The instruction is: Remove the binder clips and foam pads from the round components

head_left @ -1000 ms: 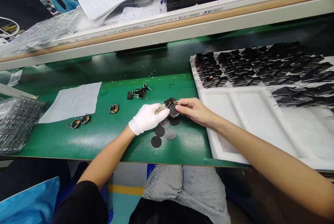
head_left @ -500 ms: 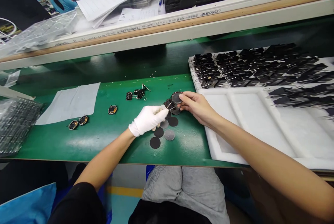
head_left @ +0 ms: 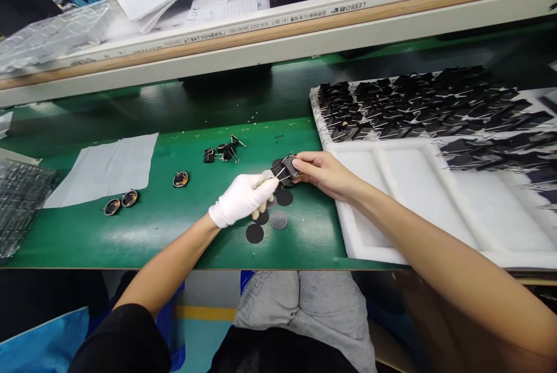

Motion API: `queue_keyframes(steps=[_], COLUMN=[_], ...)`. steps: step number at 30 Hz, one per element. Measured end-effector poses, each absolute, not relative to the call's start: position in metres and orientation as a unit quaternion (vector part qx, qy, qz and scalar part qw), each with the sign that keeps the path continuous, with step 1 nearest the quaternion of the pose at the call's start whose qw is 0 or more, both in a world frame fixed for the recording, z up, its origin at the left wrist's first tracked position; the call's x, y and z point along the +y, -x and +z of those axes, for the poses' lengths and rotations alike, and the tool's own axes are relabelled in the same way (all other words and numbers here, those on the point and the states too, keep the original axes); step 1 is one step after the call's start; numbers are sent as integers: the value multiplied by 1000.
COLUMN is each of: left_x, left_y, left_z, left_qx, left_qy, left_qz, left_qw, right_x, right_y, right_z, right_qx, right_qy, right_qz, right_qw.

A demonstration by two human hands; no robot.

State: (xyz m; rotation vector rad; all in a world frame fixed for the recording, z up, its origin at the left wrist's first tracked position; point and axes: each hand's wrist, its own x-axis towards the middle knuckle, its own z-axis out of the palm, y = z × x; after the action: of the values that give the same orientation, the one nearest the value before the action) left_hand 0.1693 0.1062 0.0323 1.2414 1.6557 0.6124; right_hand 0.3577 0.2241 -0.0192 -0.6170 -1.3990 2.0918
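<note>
- Framed round pieces [head_left: 129, 198] sit at about 9 o'clock from the hands; keep sleeves and wrists off them
- Loose black clips [head_left: 225, 151] lie at 10 o'clock, apart from the work
- Left hand [head_left: 238, 200], gloved, has thumb and fingers pinched nearly closed on the wire handles of the black clip [head_left: 279, 172]; squeeze evenly so it doesn't twist
- Loose discs [head_left: 255, 234] lie towards 7 o'clock; best not drag them
- Dark round part [head_left: 291, 165] is at the clip, between the hands; line up its rim before easing off
- Right hand [head_left: 327, 173], bare, pinches it nearly closed at the edge; keep fingertips clear of the clip's mouth, whose opening I can't make out
</note>
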Motion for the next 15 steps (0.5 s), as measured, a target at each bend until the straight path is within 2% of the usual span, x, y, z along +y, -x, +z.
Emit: queue_keyframes(steps=[7,9,11,13,15], left_x=[110,110,106,98,89], left_y=[-166,-163,-160,-157,-154], left_z=[23,30,48,76,105], left_qx=[673,685,698,666,604], left_qy=[-540,-607,-667,-689,-668], left_qz=[225,193,196,287,431], left_qw=[453,354,171,9,-42], right_x=[223,224,225,226,227], right_y=[-355,-354,-352,-352,-352], right_z=[-21,-21,-22,-23,-23], right_qx=[-506,-488,-474,-472,-476], right_qy=[234,238,241,242,244], right_qz=[782,790,799,805,807], right_qw=[278,283,279,264,251])
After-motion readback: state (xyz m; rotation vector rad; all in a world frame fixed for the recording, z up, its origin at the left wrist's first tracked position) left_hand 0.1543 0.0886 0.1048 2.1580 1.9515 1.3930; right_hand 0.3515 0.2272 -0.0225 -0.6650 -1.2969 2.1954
